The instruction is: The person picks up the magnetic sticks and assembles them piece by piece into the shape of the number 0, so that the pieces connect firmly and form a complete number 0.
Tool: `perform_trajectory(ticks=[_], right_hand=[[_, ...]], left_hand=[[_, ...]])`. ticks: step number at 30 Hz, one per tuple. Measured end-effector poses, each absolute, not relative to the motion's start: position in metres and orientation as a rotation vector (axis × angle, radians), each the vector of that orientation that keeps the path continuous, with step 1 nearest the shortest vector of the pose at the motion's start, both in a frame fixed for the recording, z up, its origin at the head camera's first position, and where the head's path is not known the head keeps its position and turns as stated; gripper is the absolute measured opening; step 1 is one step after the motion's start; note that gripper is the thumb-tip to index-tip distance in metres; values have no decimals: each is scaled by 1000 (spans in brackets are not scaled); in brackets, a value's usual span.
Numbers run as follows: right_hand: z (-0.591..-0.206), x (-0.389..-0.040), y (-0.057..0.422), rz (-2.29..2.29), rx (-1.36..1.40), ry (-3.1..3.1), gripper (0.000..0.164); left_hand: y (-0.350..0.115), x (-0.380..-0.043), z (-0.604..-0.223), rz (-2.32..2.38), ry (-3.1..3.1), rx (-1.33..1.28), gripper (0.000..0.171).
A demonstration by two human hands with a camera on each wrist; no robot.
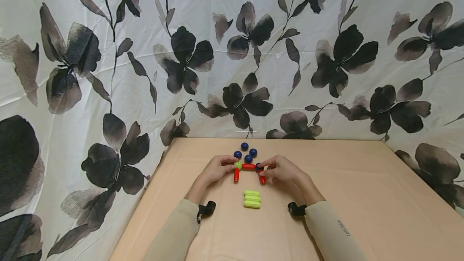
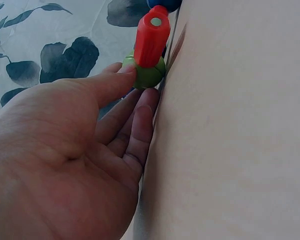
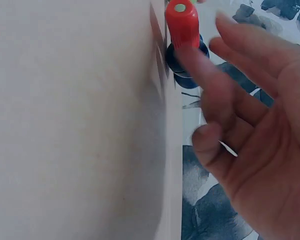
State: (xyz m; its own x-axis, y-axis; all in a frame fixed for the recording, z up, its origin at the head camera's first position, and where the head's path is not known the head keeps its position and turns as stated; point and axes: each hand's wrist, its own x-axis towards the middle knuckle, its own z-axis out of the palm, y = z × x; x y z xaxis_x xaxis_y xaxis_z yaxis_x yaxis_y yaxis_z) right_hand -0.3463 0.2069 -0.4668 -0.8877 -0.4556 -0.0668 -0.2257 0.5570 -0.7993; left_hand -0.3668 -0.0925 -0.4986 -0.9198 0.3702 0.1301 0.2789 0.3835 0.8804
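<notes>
1. The left hand pinches the green ball between thumb and fingers.
2. The right hand has its fingers apart, at the corner ball (blue) and right rod; blur hides whether it grips.
3. The cross rod spans the two balls; the left rod and right rod point toward the person.
4. Four loose balls, blue, lie beyond; green rods lie nearer, on the table.
5. Joining the red rods seems in hand; the next move likely calls for steadying both corners.
</notes>
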Motion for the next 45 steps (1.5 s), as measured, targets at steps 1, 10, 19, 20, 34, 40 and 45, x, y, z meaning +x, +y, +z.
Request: perform_trajectory(ticks=[1, 10, 19, 20, 34, 40, 45], right_hand=[[-467, -347, 206, -1249, -546, 2554, 31], [-476, -355, 203, -1394, -499, 2568, 36], [-494, -364, 202, -1584, -563, 2261, 41], [-494, -364, 201, -1598, -551, 2258, 40], [-502, -367, 200, -1718, -471, 2231, 35], [-505, -366, 199, -1751, -470, 2236, 34], [-507, -365, 200, -1767, -463, 2223, 35]], left_hand=[[-93, -367, -498, 1590, 2538, 594, 26], [-93, -367, -499, 1600, 2520, 584, 26], [-91, -368, -498, 1597, 2522, 580, 25], [-91, -369, -498, 1594, 2525, 581, 25], [-93, -368, -497, 1614, 2509, 579, 24], [-92, -371, -493, 1645, 2540, 530, 25], [-82, -381, -491, 1687, 2684, 468, 27]])
